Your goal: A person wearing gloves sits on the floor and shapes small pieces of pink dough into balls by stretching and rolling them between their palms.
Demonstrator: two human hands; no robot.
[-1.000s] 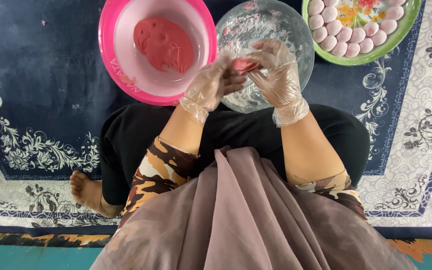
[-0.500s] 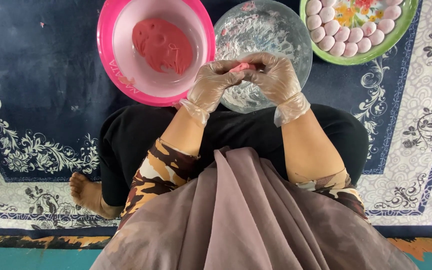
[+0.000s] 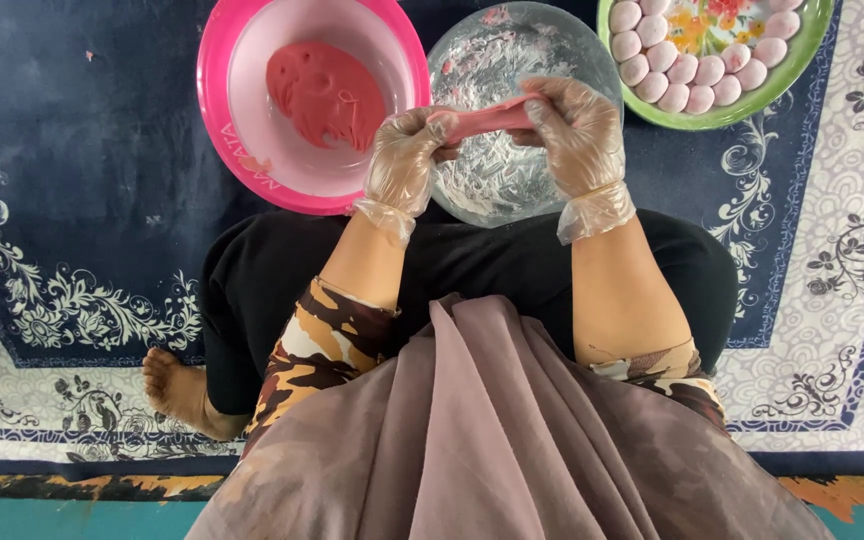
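Seated cross-legged on a dark blue patterned rug (image 3: 72, 180), a person in thin clear plastic gloves stretches a strip of pink dough (image 3: 487, 118) between both hands, directly above a clear glass bowl (image 3: 552, 50) dusted with white flour — a position that looks chosen so any crumbs or flour fall back into the bowl rather than onto the rug. The left hand (image 3: 404, 160) pinches the strip's left end with fingers closed tight; the right hand (image 3: 574, 130) grips the right end the same way, so the dough hangs taut between them, clear of the bowl's floor. To the far left, a pink plastic bowl (image 3: 232, 130) holds the remaining lump of red-pink dough (image 3: 324, 92), within easy reach of the left hand. At far right, a green-rimmed plate (image 3: 752, 105) carries rows of pale pink dough balls (image 3: 697, 85) — set apart from the flour, seemingly to keep the shaped pieces tidy.
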